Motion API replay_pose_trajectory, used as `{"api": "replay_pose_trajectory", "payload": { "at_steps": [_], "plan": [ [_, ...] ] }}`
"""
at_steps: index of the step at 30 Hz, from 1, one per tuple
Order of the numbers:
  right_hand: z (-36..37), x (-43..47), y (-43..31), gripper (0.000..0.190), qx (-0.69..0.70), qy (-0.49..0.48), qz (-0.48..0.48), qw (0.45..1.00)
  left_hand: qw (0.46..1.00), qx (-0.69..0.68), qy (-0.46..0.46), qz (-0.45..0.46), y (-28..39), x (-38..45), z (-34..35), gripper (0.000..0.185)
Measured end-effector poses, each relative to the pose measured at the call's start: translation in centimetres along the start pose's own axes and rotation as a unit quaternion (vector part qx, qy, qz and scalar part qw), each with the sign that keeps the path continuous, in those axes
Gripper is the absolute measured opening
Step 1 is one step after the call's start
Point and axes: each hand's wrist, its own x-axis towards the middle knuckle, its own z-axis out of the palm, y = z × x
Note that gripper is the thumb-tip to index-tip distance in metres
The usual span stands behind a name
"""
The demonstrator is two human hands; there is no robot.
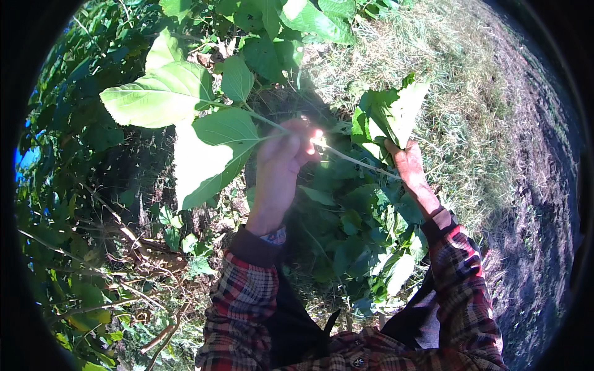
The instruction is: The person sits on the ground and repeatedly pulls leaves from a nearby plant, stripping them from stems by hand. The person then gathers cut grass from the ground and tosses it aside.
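Observation:
My left hand [283, 150] grips a thin green stem [357, 162] near the middle of the view. Several broad, toothed green leaves [232, 148] spread from that stem to the left, partly in bright sun. The stem's bare end runs right, towards my right wrist. Gathered in my right hand [408, 160] are several picked leaves [390, 113], folded together and held upright between thumb and fingers. Below and between both hands lies a heap of cut leaves [357, 222] on the ground, largely in shadow.
Dense leafy growth [69, 116] stands along the left side. Dry twigs and branches [134, 297] lie at the lower left. More large leaves [320, 21] hang at the top. Dry grass [468, 116] covers the ground to the right, beside a strip of shaded bare soil [543, 208].

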Motion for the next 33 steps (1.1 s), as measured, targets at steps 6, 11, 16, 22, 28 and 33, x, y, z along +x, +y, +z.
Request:
{"api": "replay_pose_trajectory", "payload": {
  "at_steps": [6,11,16,22,28,33],
  "plan": [
    [0.5,0.9,-0.9,0.024,0.018,0.032,0.009,0.999,0.996,-0.069,-0.052,0.009,1.2,0.6,-0.9,0.043],
    [1.1,0.6,-0.5,0.021,0.015,-0.077,0.081,0.994,0.987,-0.141,-0.059,0.039,1.9,0.9,-2.0,0.044],
    [1.1,0.8,0.2,0.020,-0.046,-0.034,-0.028,0.998,0.981,-0.166,-0.072,0.076,3.4,0.7,-4.3,0.039],
    [-0.1,1.6,-3.6,0.024,-0.153,0.003,-0.074,0.985,0.978,-0.172,0.005,0.122,3.4,0.7,-5.8,0.019],
    [-1.4,3.2,0.7,0.025,-0.238,0.084,-0.089,0.963,0.993,-0.006,0.076,0.086,1.0,0.4,-3.0,0.017],
    [2.1,1.6,-2.2,0.026,-0.117,0.024,-0.107,0.987,0.992,0.049,0.092,0.075,0.0,-0.4,-1.4,0.016]
  ]
}}
